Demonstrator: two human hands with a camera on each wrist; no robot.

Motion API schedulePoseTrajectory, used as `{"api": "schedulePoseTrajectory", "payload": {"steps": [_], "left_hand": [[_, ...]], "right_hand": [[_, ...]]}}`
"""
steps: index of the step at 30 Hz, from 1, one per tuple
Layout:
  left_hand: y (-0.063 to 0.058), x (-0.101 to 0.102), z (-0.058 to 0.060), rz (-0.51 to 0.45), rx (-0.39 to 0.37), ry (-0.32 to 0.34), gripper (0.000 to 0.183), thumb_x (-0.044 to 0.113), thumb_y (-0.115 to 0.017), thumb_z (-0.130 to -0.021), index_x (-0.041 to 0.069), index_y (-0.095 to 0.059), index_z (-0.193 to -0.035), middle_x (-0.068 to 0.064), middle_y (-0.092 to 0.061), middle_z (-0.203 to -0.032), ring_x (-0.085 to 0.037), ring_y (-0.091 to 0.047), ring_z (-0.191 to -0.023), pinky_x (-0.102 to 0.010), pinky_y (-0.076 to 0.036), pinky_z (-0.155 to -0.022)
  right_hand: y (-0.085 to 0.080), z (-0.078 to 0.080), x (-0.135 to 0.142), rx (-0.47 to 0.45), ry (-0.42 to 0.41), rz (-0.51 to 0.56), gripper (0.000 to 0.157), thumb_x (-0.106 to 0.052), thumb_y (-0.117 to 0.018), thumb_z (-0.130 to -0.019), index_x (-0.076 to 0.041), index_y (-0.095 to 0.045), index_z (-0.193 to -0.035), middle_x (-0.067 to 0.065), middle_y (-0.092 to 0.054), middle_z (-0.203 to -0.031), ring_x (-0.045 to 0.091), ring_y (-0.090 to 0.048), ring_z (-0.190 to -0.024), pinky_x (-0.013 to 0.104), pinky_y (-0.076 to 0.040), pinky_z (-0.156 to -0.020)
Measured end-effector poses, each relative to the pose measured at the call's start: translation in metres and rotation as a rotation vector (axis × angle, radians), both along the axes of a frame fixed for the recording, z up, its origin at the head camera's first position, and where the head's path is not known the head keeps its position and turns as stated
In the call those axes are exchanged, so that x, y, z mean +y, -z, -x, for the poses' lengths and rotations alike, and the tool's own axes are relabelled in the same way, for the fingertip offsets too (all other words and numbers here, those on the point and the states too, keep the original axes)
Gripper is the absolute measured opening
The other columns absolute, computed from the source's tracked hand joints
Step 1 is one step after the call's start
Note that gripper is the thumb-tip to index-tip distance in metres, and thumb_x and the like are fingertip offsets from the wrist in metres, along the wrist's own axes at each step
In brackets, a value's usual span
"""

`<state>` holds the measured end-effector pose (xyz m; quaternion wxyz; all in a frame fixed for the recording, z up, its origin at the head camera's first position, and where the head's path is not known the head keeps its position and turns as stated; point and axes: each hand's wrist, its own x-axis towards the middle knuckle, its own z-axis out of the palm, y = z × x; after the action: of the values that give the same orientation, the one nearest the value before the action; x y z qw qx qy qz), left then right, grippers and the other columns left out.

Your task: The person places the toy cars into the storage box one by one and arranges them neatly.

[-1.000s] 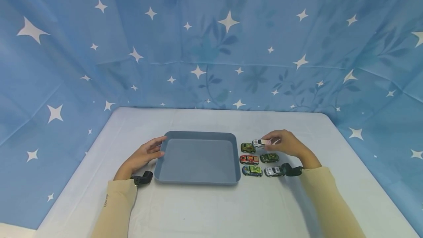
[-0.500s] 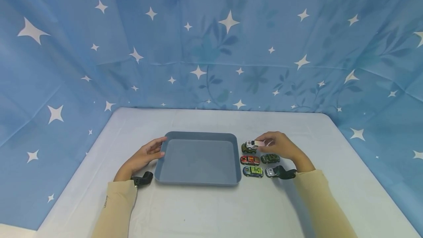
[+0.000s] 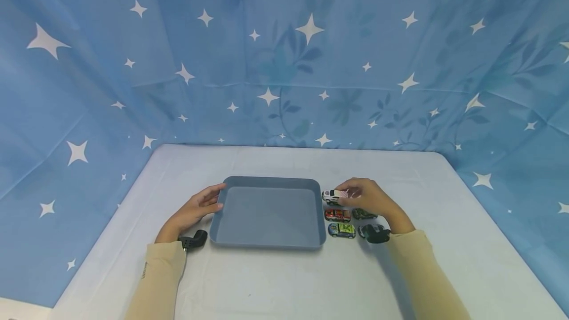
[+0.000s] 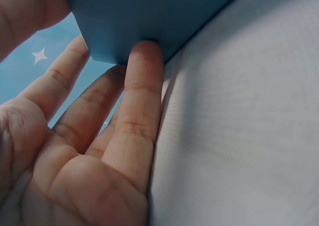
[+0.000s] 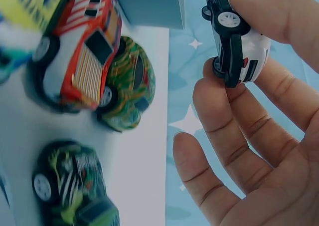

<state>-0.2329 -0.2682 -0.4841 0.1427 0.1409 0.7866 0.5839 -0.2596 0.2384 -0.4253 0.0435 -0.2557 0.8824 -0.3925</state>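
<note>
My right hand (image 3: 370,196) pinches a white toy car (image 3: 331,195) between thumb and fingers, raised above the table just right of the tray. The right wrist view shows the car's wheels (image 5: 229,19) and pale rear. Beneath it, a camouflage toy car (image 5: 130,89) is mostly covered in the head view. At the left side of a blue-grey tray (image 3: 268,216), my left hand (image 3: 191,212) lies with fingers extended. Those fingertips (image 4: 145,56) touch the tray's outer wall (image 4: 134,16) in the left wrist view.
Right of the tray stand a red toy car (image 3: 337,215), a yellow-and-blue one (image 3: 342,230), a dark green one (image 3: 362,214) and a silver one (image 3: 365,231), partly covered by the wrist camera (image 3: 380,235). A starry blue curtain (image 3: 284,63) hangs behind the white table (image 3: 266,285).
My right hand has moved left with the white toy car, from beside the camouflage car to above it, close to the tray's right rim. The left hand stays on the tray.
</note>
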Motion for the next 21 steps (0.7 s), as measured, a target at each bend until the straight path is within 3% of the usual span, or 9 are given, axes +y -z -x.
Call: {"api": "schedulePoseTrajectory", "payload": {"steps": [10, 21], "left_hand": [[-0.004, 0.002, -0.001, 0.000, -0.002, -0.004, 0.074, 0.019, -0.067, -0.108, 0.002, -0.030, -0.169, -0.031, -0.023, -0.174, -0.058, -0.021, -0.158, -0.068, -0.027, -0.126], [0.000, 0.000, 0.001, -0.003, 0.007, 0.002, 0.074, 0.021, -0.067, -0.108, 0.001, -0.031, -0.169, -0.030, -0.023, -0.174, -0.058, -0.021, -0.158, -0.068, -0.027, -0.126]], "right_hand": [[0.001, 0.001, -0.016, 0.020, -0.036, 0.030, 0.027, -0.008, -0.084, -0.094, 0.003, -0.078, -0.118, 0.006, -0.074, -0.102, 0.015, -0.065, -0.088, 0.035, -0.061, -0.080], [0.003, 0.003, -0.035, -0.041, -0.044, 0.069, 0.029, -0.009, -0.083, -0.096, 0.004, -0.077, -0.122, 0.008, -0.072, -0.102, 0.016, -0.066, -0.080, 0.030, -0.059, -0.069]]}}
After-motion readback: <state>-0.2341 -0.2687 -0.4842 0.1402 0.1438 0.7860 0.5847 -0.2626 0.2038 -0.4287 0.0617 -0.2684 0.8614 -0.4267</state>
